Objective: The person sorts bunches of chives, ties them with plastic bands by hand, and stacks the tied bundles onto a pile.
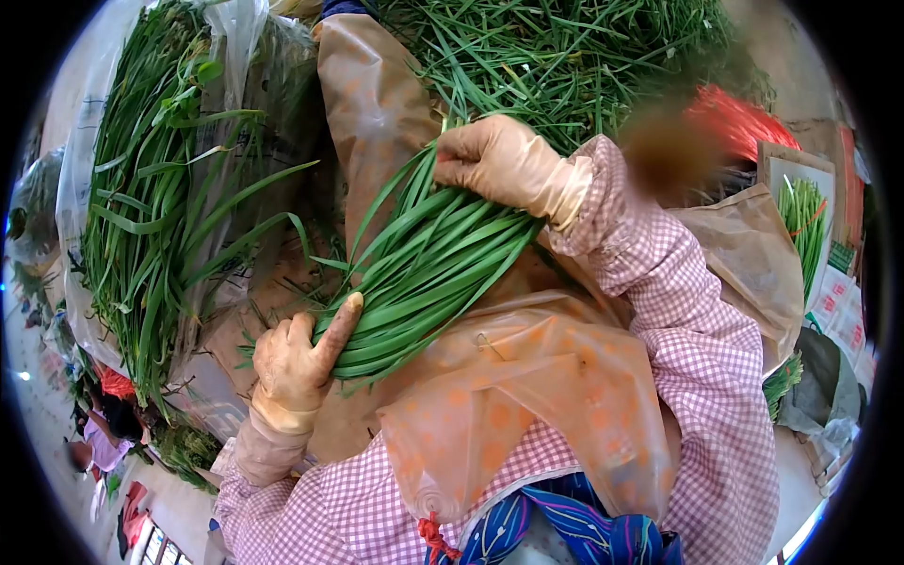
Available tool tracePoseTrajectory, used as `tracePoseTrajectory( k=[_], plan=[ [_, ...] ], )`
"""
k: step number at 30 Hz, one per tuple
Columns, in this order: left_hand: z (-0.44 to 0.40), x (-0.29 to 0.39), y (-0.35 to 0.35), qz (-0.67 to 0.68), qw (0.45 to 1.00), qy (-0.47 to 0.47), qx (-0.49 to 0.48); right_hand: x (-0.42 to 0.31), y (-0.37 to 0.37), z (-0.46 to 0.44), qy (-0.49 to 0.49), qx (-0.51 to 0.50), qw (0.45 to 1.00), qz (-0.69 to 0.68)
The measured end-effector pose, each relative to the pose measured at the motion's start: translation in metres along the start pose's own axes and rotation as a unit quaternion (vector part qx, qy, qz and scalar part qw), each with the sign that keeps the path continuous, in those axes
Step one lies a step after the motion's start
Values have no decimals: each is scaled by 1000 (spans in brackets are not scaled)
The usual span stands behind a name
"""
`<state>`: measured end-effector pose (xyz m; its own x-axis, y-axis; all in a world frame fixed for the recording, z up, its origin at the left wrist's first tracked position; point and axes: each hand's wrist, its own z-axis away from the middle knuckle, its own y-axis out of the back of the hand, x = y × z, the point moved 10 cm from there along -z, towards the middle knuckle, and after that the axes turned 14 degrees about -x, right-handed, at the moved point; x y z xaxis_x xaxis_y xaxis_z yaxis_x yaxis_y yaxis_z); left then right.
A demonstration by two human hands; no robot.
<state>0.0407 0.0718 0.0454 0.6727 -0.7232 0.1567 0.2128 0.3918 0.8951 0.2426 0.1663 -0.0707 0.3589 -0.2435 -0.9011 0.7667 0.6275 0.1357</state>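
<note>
A thick bundle of long green leaves [428, 278] lies slanting across my lap, over a translucent apron with orange spots [537, 377]. Around its lower left end my left hand [301, 358] is wrapped, thumb on top of the leaves; it wears a pale glove. My right hand [499, 162], gloved too, is closed at the bundle's upper end, with fingertips pinched on some of the leaves. What the fingertips hold exactly is partly hidden. Beyond the right hand spreads a large heap of loose green leaves [565, 56].
At the left stands a clear plastic bag [80, 217] around more long leaves [141, 235]. Red strings [739, 118] lie at the upper right, near a tied green bunch [802, 221]. Another person [104, 443] is far off at the lower left.
</note>
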Motion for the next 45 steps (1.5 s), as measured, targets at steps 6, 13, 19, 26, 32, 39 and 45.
tracePoseTrajectory(
  k=[6, 13, 19, 26, 32, 39, 45],
  plan=[
    [1, -2, -8, 23, 1000, -1, 16, -27, 8, 43, 44, -108, 917, -382],
    [4, -3, -12, 9, 1000, 11, 27, 54, 151, 92, 278, 185, 780, -528],
    [-2, -2, -8, 32, 998, 7, 48, 30, 147, 111, 113, 236, 946, -190],
    [2, -6, -17, 38, 999, 17, 23, -15, 15, 43, 191, 83, 956, 205],
    [-1, -8, -10, 79, 996, 14, 44, 24, 86, 51, 64, 225, 966, 107],
    [1, -9, -22, 70, 996, 25, 46, 80, 72, 24, -132, 60, 969, -198],
    [4, -9, -21, 79, 995, 29, 43, 61, 23, -38, 2, -37, 937, -348]
  ],
)
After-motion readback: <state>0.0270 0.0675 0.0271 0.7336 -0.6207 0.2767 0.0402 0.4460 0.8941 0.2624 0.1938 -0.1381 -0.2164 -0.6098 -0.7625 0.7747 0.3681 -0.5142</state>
